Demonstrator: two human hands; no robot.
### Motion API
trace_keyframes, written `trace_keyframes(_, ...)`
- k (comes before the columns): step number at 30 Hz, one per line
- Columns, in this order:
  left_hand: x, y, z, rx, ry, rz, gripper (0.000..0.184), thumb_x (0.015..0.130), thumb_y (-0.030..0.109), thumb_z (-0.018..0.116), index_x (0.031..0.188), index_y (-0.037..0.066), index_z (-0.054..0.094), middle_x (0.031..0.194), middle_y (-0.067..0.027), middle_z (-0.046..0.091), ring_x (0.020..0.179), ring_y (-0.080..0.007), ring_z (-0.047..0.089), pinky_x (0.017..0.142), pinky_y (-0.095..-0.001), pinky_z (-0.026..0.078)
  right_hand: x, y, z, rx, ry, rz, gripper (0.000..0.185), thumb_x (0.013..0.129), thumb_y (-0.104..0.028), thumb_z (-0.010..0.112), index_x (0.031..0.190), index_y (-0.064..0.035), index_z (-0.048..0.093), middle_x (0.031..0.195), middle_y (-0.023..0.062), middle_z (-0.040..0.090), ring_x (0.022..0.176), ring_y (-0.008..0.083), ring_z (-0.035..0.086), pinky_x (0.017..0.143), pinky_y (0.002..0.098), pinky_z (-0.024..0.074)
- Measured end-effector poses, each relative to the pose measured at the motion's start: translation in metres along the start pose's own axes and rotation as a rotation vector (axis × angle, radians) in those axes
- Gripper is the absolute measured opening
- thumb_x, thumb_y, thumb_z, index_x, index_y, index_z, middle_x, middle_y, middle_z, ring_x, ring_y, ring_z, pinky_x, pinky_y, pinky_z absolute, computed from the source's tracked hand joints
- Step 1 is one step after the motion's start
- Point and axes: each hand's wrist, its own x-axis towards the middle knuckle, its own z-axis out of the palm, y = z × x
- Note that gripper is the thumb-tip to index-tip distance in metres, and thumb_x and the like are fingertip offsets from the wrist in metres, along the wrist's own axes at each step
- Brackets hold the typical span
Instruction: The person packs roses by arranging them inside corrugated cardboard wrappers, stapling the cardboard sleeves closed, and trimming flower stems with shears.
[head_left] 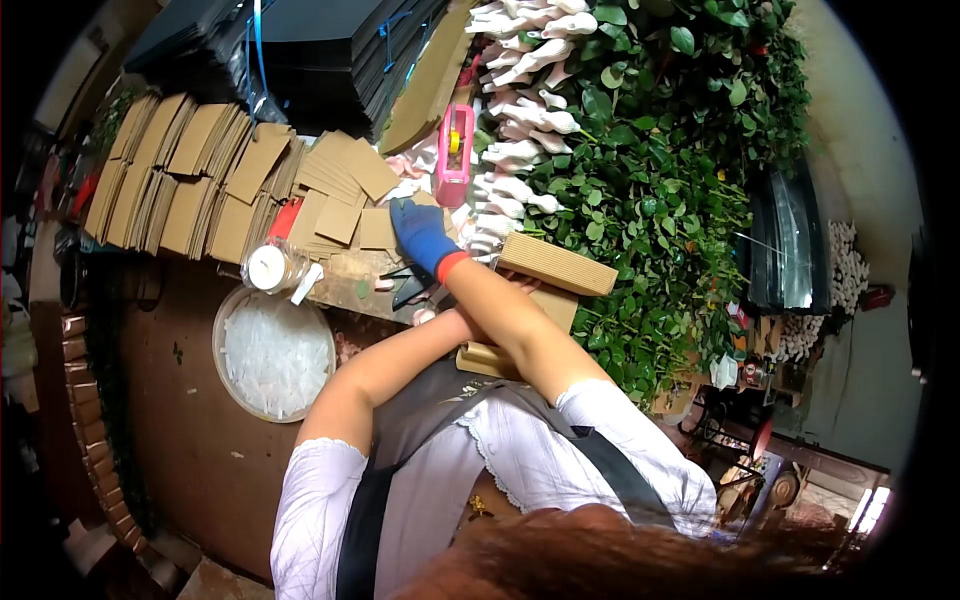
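My forearms cross, the right one over the left. My right hand (423,236), in a blue glove with a red cuff, lies over the work table beside small cardboard pieces (378,229). Its fingers stretch toward them, with the tips partly unclear. My left hand (522,281) is mostly hidden behind the right forearm. The fingers that show are at the lower edge of a folded corrugated cardboard piece (558,263) and seem to grip it. A flat cardboard sheet (556,308) lies just below. Close to my apron is another rolled or folded cardboard piece (487,360).
A pink tape dispenser (454,165) stands beyond my right hand. Rose stems with leaves (640,190) and white-wrapped heads (525,125) fill the right. Stacked cardboard (180,175), a clear jar (268,266) and a round tub (275,355) of whitish pieces are on the left.
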Motion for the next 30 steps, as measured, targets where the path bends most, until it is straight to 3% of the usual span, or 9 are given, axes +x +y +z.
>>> trace_keyframes(6, -0.001, 0.017, -0.017, -0.223, 0.037, -0.130, 0.080, 0.092, 0.050, 0.059, 0.155, 0.007, 0.033, 0.160, -0.0229, 0.028, 0.146, -0.0409, 0.028, 0.121, -0.0498, 0.019, -0.021, 0.008, -0.057, 0.059, 0.036, -0.115, 0.023, 0.089, -0.020, 0.061, 0.112, -0.0141, 0.063, 0.092, 0.0082, 0.069, 0.083, 0.0269, 0.070, 0.067, 0.0408, 0.0531)
trace_keyframes(9, -0.001, 0.038, -0.056, -0.176, -0.131, -0.178, 0.066, 0.090, 0.046, 0.062, 0.142, 0.008, 0.048, 0.144, -0.0196, 0.049, 0.135, -0.0375, 0.043, 0.116, -0.0459, 0.030, -0.094, 0.027, -0.139, 0.396, 0.211, -0.224, 0.017, 0.090, -0.027, 0.064, 0.097, -0.0126, 0.067, 0.091, 0.0114, 0.069, 0.086, 0.0298, 0.068, 0.071, 0.0415, 0.0525)
trace_keyframes(11, -0.010, 0.016, -0.012, -0.017, 0.103, 0.025, 0.059, 0.087, 0.048, 0.066, 0.130, 0.009, 0.059, 0.135, -0.0199, 0.055, 0.129, -0.0394, 0.049, 0.112, -0.0480, 0.035, -0.153, 0.051, -0.161, 0.631, 0.157, -0.164, 0.022, 0.089, -0.031, 0.067, 0.100, -0.0118, 0.069, 0.091, 0.0115, 0.068, 0.086, 0.0334, 0.065, 0.074, 0.0423, 0.0528)
trace_keyframes(13, -0.001, 0.030, -0.059, -0.272, -0.240, -0.246, 0.058, 0.085, 0.048, 0.067, 0.129, 0.010, 0.060, 0.135, -0.0195, 0.056, 0.128, -0.0396, 0.049, 0.109, -0.0511, 0.038, -0.207, 0.086, -0.160, 0.659, -0.035, -0.120, 0.030, 0.091, -0.032, 0.067, 0.111, -0.0101, 0.069, 0.091, 0.0109, 0.069, 0.080, 0.0282, 0.068, 0.072, 0.0393, 0.0540)
trace_keyframes(14, -0.013, 0.005, -0.020, 0.046, 0.286, 0.246, 0.056, 0.083, 0.046, 0.067, 0.126, 0.010, 0.062, 0.134, -0.0174, 0.057, 0.127, -0.0393, 0.049, 0.104, -0.0532, 0.041, -0.237, 0.099, -0.141, 0.855, -0.166, 0.112, 0.031, 0.092, -0.033, 0.067, 0.109, -0.0079, 0.069, 0.088, 0.0102, 0.070, 0.076, 0.0235, 0.068, 0.069, 0.0367, 0.0542)
trace_keyframes(15, 0.010, 0.044, -0.066, -0.122, -0.185, -0.325, 0.054, 0.083, 0.042, 0.066, 0.125, 0.008, 0.062, 0.135, -0.0171, 0.056, 0.126, -0.0390, 0.049, 0.104, -0.0528, 0.040, -0.258, 0.109, -0.121, 1.045, -0.299, 0.350, 0.032, 0.093, -0.034, 0.067, 0.107, -0.0056, 0.070, 0.085, 0.0094, 0.071, 0.073, 0.0188, 0.069, 0.067, 0.0341, 0.0545)
trace_keyframes(18, -0.012, 0.011, -0.023, 0.080, 0.043, 0.062, 0.051, 0.086, 0.036, 0.061, 0.125, 0.004, 0.061, 0.136, -0.0206, 0.055, 0.126, -0.0384, 0.050, 0.108, -0.0500, 0.036, -0.281, 0.119, -0.102, 1.304, -0.400, 0.685, 0.036, 0.093, -0.037, 0.067, 0.094, -0.0014, 0.069, 0.078, 0.0078, 0.070, 0.066, 0.0125, 0.067, 0.062, 0.0302, 0.0536)
trace_keyframes(25, -0.056, 0.003, -0.082, 0.203, 0.148, -0.036, 0.040, 0.092, 0.021, 0.063, 0.126, 0.001, 0.060, 0.135, -0.0213, 0.057, 0.126, -0.0378, 0.053, 0.114, -0.0484, 0.038, -0.263, 0.122, -0.111, 0.858, -0.560, 0.546, 0.045, 0.092, -0.048, 0.058, 0.085, -0.0047, 0.069, 0.073, 0.0105, 0.070, 0.063, 0.0208, 0.068, 0.067, 0.0364, 0.0546)
trace_keyframes(30, -0.017, 0.043, -0.096, 0.026, 0.085, 0.025, 0.020, 0.083, 0.012, 0.073, 0.101, 0.004, 0.070, 0.097, -0.0116, 0.070, 0.087, -0.0293, 0.069, 0.076, -0.0380, 0.057, -0.264, 0.116, -0.095, 0.579, -0.446, 0.408, 0.048, 0.091, -0.052, 0.054, 0.088, -0.0074, 0.072, 0.082, 0.0173, 0.072, 0.077, 0.0338, 0.069, 0.076, 0.0450, 0.0540)
